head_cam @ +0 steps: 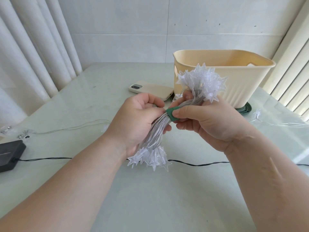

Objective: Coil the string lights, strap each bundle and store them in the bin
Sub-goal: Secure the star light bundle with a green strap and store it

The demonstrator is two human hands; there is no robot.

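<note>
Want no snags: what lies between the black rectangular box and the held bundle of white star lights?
In the head view, a thin black cable runs from the black box across the pale tabletop, behind the left forearm, towards the star-light bundle.

Beige phone (151,90) face-down on pale table (83,101), white curtains (33,47) at L.

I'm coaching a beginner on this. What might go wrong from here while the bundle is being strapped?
The green strap looks pinned under the thumb of the right hand; easing that grip early may let the bundle spread. The lower stars hang near the black cable and might snag it.
</note>
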